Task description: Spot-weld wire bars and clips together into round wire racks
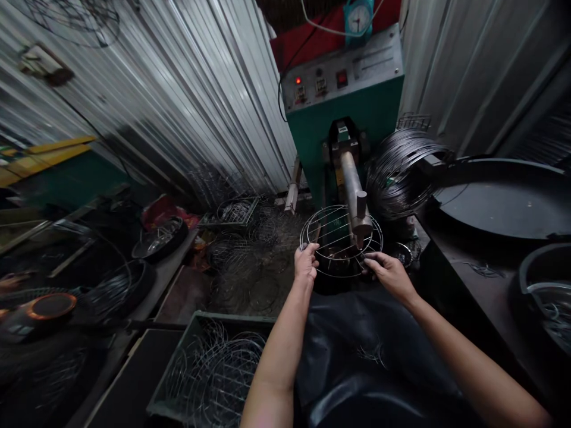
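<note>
A round wire rack (330,215) with crossing wires is held level under the metal arm (353,187) of a green machine (343,98). My left hand (306,260) is closed on the rack's left rim, thumb on top. On the right side, my right hand (387,271) pinches at the near right edge, close to the machine's copper-coloured tip (359,241). What lies between its fingertips is too small and dark to make out. Small wire pieces (372,353) lie on the black apron (343,333) over my lap.
A green crate (196,315) of wire racks stands at the lower left. At the right are a wire coil (405,166), a large round tray (504,199) and a black bowl (526,285). Further left are bowls of wire parts (163,241) and part of another person's hand (13,282).
</note>
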Motion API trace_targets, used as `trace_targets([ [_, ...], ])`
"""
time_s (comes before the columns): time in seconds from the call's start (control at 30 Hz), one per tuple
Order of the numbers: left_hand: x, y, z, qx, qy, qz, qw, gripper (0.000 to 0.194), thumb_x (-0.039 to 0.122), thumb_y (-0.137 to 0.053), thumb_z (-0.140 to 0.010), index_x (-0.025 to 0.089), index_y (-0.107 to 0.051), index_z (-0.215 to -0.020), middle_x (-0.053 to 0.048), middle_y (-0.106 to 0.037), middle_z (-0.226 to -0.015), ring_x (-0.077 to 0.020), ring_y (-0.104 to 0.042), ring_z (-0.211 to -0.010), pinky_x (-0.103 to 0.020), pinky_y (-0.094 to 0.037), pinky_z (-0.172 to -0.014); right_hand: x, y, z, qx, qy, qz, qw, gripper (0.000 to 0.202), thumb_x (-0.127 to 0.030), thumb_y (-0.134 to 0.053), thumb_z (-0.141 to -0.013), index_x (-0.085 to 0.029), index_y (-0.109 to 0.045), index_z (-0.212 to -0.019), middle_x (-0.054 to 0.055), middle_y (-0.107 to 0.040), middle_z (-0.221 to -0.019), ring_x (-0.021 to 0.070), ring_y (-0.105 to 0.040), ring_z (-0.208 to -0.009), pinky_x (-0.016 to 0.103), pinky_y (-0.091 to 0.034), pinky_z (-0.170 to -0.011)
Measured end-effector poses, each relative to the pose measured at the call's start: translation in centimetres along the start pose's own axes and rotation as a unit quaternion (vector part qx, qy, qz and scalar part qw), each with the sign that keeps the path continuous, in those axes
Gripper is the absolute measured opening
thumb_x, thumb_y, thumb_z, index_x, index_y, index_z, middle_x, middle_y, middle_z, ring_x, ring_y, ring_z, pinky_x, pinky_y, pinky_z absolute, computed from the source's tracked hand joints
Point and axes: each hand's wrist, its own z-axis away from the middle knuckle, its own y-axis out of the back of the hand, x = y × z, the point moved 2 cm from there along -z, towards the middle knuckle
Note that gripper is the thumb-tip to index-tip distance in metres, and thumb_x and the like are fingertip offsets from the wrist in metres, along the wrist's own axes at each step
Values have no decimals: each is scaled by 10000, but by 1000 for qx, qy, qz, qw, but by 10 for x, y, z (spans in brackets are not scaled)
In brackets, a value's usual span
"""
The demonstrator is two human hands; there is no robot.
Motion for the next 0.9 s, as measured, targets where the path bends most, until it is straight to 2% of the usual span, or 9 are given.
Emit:
trace_targets([
  [0.47, -4, -3, -11, 36, 24, -22, 999, 342, 204, -729, -459, 174, -425, -611, 112, -299, -483, -2, -221, -353, -154, -106, -329, 4, 4, -13, 9, 24, 17, 1000, 328, -471, -585, -734, -170, -635, -855, 20, -653, -662, 172, -627, -608, 284, -504, -565],
  [0.67, -8, -3, -9, 74, 46, -41, 995, 294, 186, -721, -486, 160, -450, -597, 94, -325, -497, -6, -238, -361, -154, -121, -330, -2, -1, -12, 15, 20, 3, 1000, 300, -448, -589, -736, -168, -627, -835, 22, -648, -675, 165, -623, -601, 283, -510, -574],
  [0.77, -7, 1, -7, 59, 68, -49, 995, 310, 216, -737, -505, 163, -447, -604, 91, -323, -511, -10, -236, -364, -161, -132, -342, -3, 5, -6, 9, 5, -11, 1000, 302, -438, -591, -738, -174, -627, -879, 25, -660, -694, 187, -642, -633, 320, -528, -609],
  [0.83, -1, 5, -9, 28, 103, -67, 992, 326, 322, -747, -539, 164, -477, -632, 70, -377, -539, -34, -319, -382, -174, -219, -360, 3, 15, 5, 33, 33, 46, 998, 312, -419, -577, -761, -186, -627, -963, 40, -684, -771, 202, -653, -710, 342, -526, -678],
  [0.9, 11, 7, -17, -1, 136, -99, 986, 361, 455, -719, -580, 165, -521, -665, 38, -449, -581, -68, -412, -426, -207, -319, -407, 18, 22, 24, 33, 76, 163, 983, 291, -369, -544, -804, -193, -619, -1022, 62, -693, -878, 211, -647, -811, 341, -505, -749],
])
